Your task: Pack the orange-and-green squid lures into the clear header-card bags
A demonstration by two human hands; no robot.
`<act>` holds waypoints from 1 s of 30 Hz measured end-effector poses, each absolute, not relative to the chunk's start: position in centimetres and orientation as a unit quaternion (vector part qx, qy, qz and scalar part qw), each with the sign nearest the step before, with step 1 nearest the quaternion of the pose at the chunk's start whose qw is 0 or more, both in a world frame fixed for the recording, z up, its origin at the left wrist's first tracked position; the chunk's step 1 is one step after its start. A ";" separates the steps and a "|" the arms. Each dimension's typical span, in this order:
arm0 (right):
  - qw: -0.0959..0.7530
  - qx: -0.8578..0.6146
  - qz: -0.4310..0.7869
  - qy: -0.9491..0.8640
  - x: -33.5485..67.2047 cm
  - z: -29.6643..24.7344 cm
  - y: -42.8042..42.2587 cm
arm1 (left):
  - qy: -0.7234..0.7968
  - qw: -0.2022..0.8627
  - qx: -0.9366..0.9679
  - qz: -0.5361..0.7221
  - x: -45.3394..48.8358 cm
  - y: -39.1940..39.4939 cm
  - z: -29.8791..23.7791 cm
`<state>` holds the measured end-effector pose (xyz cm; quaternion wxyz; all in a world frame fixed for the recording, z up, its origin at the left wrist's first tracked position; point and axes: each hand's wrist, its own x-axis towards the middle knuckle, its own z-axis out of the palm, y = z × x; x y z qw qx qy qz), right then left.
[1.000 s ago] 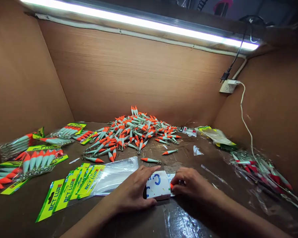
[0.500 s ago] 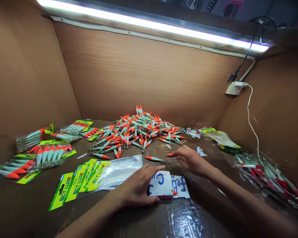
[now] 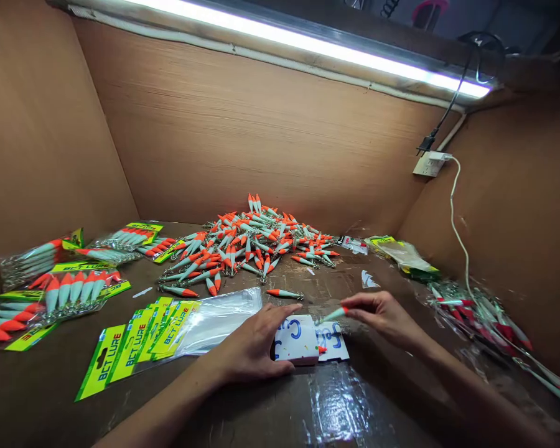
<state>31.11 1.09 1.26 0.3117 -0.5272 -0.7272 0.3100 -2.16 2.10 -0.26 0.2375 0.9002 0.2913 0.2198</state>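
Note:
My left hand [image 3: 254, 345] grips the left end of a small white cardboard box [image 3: 296, 342] with blue handwriting, thumb at the near side and fingers at the far side. Inside its right opening shows the orange tip of a lure, above a white flap [image 3: 340, 347]. Pinched by its orange end, a pale green fishing lure [image 3: 332, 315] points from my right hand [image 3: 378, 314] toward that opening. One loose lure [image 3: 284, 294] lies just beyond the box. To the left, clear plastic bags [image 3: 228, 311] with yellow-green "BCT LURE" headers [image 3: 135, 339] are fanned out.
A large heap of orange-and-pale lures [image 3: 247, 239] fills the back middle. Packed lure bags [image 3: 77, 289] lie at left; bags of red-and-pale lures [image 3: 488, 311] lie at right. A white cable [image 3: 452, 205] hangs down from an outlet [image 3: 429, 163] on the right wall.
My right hand has drawn a lure from the table toward the box's right opening, turning it so its pale end faces the box. My left hand stays on the box; the view has shifted slightly.

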 end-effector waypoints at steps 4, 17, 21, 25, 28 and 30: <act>0.264 -0.524 0.325 -0.741 30.0 -1.5 -0.1 | 0.299 0.234 0.900 0.213 -2.0 2.2 -0.6; 0.152 -0.341 0.283 -0.883 26.9 1.3 2.6 | 0.294 0.237 0.900 0.220 -1.8 1.9 -0.3; 0.198 -0.430 0.192 -0.860 24.2 3.3 6.9 | 0.316 0.241 0.894 0.209 -1.8 1.7 0.1; 0.165 -0.412 0.130 -0.887 18.1 2.6 10.4 | 0.330 0.227 0.894 0.198 -1.8 1.7 0.1; 0.153 -0.404 0.110 -0.895 16.1 2.3 10.9 | 0.326 0.227 0.897 0.194 -1.8 1.8 0.2; 0.172 -0.402 0.089 -0.895 17.2 2.9 10.2 | 0.325 0.227 0.898 0.192 -1.8 1.8 0.2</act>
